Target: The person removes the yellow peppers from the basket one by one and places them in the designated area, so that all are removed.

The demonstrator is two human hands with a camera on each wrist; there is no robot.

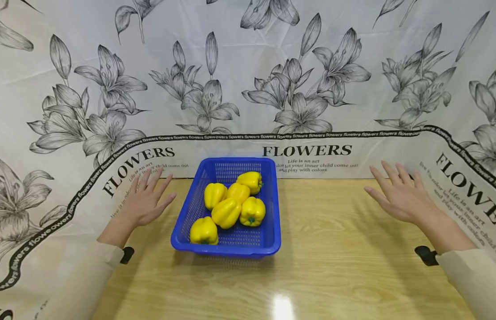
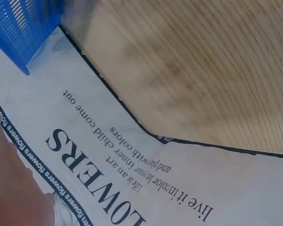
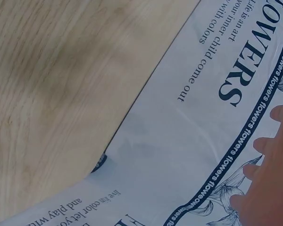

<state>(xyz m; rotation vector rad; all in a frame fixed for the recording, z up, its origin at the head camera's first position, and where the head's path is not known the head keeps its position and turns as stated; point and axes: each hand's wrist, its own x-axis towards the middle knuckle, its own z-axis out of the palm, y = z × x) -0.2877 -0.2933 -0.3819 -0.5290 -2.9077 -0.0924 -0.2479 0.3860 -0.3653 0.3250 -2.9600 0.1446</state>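
Observation:
A blue plastic basket point(image 1: 248, 250) with perforated walls stands on the wooden table, left of the middle in the head view. Several yellow bell peppers point(image 1: 226, 213) lie loose inside it. To the basket's left, my left hand point(image 1: 145, 200) is held up with fingers spread, touching nothing. My right hand point(image 1: 400, 195) is raised over the table's right side, fingers also spread and nothing in it. In the left wrist view a corner of the basket point(image 2: 30, 33) shows at the upper left. The right wrist view has only part of the right hand point(image 3: 269, 174) at its edge.
A white cloth point(image 1: 231, 111) printed with grey lilies and lettering hangs behind the table and curves round both sides. Bare wood of the table point(image 1: 332, 240) extends right of the basket and in front of it. Each wrist has a dark strap piece point(image 1: 426, 256).

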